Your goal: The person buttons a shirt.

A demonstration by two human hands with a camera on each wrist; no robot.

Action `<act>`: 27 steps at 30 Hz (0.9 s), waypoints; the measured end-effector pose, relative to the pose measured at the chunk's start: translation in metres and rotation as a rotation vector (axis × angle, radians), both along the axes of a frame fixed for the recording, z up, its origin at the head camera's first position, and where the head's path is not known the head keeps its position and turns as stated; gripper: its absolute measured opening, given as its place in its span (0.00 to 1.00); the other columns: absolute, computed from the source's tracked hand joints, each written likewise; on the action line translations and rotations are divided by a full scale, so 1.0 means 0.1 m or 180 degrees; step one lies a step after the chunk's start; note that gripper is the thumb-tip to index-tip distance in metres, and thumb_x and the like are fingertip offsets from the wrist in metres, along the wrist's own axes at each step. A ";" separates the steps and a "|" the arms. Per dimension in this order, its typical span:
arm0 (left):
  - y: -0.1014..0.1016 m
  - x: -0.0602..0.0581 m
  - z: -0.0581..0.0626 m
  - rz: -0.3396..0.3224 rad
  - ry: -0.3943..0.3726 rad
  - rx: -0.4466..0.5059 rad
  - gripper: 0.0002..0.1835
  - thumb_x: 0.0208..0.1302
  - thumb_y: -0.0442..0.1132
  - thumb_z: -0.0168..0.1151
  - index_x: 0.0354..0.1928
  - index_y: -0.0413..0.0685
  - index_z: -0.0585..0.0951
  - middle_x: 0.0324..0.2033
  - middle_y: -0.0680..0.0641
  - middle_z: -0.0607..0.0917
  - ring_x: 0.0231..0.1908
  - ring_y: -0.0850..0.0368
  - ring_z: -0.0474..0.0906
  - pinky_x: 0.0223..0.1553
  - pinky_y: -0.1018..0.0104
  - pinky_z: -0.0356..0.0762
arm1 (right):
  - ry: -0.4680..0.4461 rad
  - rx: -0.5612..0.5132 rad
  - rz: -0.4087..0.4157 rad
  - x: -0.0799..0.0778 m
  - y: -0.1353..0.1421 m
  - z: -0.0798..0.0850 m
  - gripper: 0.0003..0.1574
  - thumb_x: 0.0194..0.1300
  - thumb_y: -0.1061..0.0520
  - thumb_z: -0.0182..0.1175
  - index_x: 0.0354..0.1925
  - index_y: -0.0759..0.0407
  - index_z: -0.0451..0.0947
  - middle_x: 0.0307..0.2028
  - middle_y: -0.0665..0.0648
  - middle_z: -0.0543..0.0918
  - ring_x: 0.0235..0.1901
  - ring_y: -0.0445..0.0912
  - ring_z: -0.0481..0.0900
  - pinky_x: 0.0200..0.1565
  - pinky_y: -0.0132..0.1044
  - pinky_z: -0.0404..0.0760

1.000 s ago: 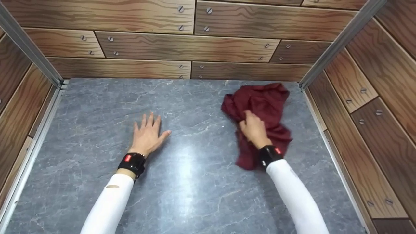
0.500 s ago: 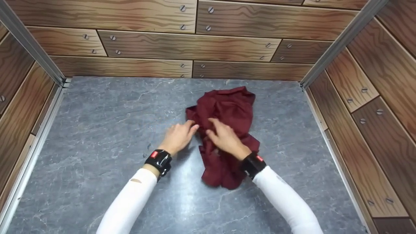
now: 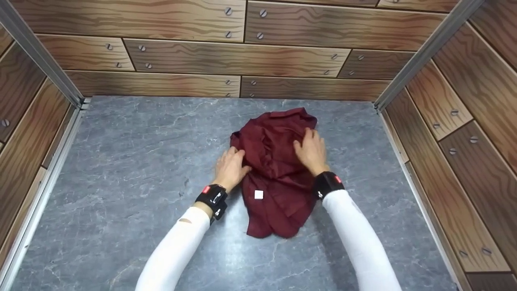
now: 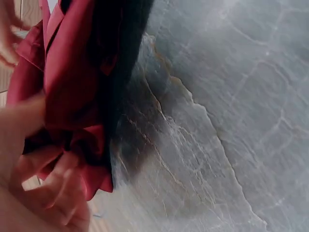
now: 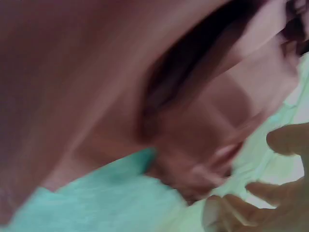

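A crumpled dark red garment [image 3: 278, 210] lies on the grey marbled surface, with a small white label [image 3: 259, 195] showing on its lower part. At its left edge is my left hand [image 3: 230, 167]. In the left wrist view, the thumb lies over the red cloth [image 4: 72, 82] and the fingers [image 4: 60, 186] curl at its lower edge, gripping it. My right hand [image 3: 313, 151] is over the garment's right edge in the head view. The right wrist view shows its fingers [image 5: 275, 193] spread and relaxed, apart from the folds of cloth [image 5: 203, 125].
The grey marbled surface [image 3: 133, 161] extends around the garment. Wood-patterned walls [image 3: 181, 56] with printed screws enclose it at the back and both sides. Metal rails [image 3: 44, 182] run along the edges. Both wrists carry black bands.
The garment came left to the middle and spread out, exposing the white label. My left hand moved right to its left edge. My right hand went left with it, then back to its right side.
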State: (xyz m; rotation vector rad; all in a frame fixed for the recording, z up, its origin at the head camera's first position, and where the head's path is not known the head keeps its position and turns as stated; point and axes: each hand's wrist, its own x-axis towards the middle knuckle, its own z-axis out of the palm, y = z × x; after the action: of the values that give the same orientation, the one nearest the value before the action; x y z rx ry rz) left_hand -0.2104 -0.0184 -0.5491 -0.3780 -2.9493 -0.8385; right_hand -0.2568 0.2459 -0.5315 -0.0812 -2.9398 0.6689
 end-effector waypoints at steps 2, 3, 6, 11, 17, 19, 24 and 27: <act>-0.02 -0.01 -0.01 0.0010 0.0165 0.0046 0.15 0.64 0.40 0.72 0.49 0.41 0.87 0.41 0.41 0.84 0.43 0.39 0.82 0.45 0.45 0.79 | -0.0228 -0.0045 -0.0117 -0.03 0.08 -0.06 0.45 0.74 0.49 0.59 0.75 0.74 0.57 0.69 0.78 0.68 0.64 0.73 0.70 0.65 0.62 0.67; -0.03 -0.02 -0.01 0.0030 0.0225 0.0095 0.12 0.65 0.38 0.70 0.48 0.43 0.88 0.40 0.42 0.85 0.42 0.39 0.83 0.44 0.45 0.80 | -0.0310 -0.0094 -0.0159 -0.04 0.12 -0.09 0.46 0.74 0.48 0.60 0.76 0.74 0.56 0.67 0.77 0.70 0.64 0.72 0.71 0.65 0.62 0.68; -0.08 -0.05 0.02 0.0152 0.0241 0.0317 0.08 0.70 0.37 0.66 0.45 0.46 0.89 0.39 0.44 0.88 0.41 0.41 0.86 0.42 0.46 0.81 | -0.0387 -0.0265 -0.0197 -0.05 0.18 -0.11 0.40 0.73 0.50 0.60 0.73 0.72 0.64 0.60 0.72 0.80 0.60 0.67 0.77 0.62 0.59 0.72; -0.17 -0.06 0.11 0.0285 -0.0354 0.0677 0.21 0.76 0.55 0.58 0.50 0.44 0.87 0.37 0.44 0.88 0.38 0.45 0.85 0.41 0.49 0.80 | -0.0262 -0.0449 -0.0112 -0.04 0.20 -0.03 0.25 0.66 0.55 0.58 0.57 0.67 0.82 0.47 0.66 0.88 0.50 0.62 0.84 0.54 0.56 0.78; -0.14 -0.07 0.11 -0.0045 -0.0498 0.0337 0.34 0.65 0.61 0.69 0.59 0.39 0.82 0.46 0.40 0.84 0.45 0.43 0.82 0.46 0.49 0.79 | -0.0024 -0.0630 0.0086 -0.02 0.17 0.10 0.21 0.68 0.52 0.54 0.48 0.66 0.82 0.48 0.68 0.84 0.50 0.64 0.80 0.55 0.55 0.75; -0.16 -0.10 0.11 0.0018 -0.0253 0.0358 0.26 0.66 0.51 0.71 0.57 0.39 0.83 0.48 0.39 0.83 0.48 0.41 0.80 0.48 0.47 0.78 | 0.0060 -0.0701 0.0136 0.00 0.16 0.14 0.21 0.71 0.51 0.52 0.48 0.68 0.80 0.49 0.70 0.83 0.51 0.64 0.79 0.56 0.56 0.74; -0.29 -0.23 0.24 0.0363 0.0254 0.1190 0.10 0.70 0.35 0.63 0.49 0.37 0.83 0.45 0.37 0.83 0.48 0.38 0.80 0.51 0.46 0.76 | 0.0387 -0.0956 0.0000 0.09 0.20 0.25 0.20 0.79 0.49 0.49 0.50 0.65 0.75 0.45 0.69 0.84 0.46 0.62 0.81 0.50 0.56 0.75; -0.42 -0.33 0.43 0.0481 0.0434 0.1785 0.07 0.72 0.31 0.58 0.47 0.36 0.80 0.44 0.36 0.84 0.48 0.40 0.80 0.54 0.47 0.75 | 0.0729 -0.1220 -0.0013 0.16 0.25 0.34 0.18 0.79 0.49 0.51 0.48 0.63 0.75 0.41 0.66 0.84 0.41 0.58 0.80 0.46 0.51 0.75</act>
State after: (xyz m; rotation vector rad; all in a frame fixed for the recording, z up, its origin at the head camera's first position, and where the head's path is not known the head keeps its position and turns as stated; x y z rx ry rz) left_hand -0.2429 -0.0599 -0.5065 -0.1639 -2.4359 -1.4791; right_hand -0.2409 0.2708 -0.4972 -0.0426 -2.5597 1.1490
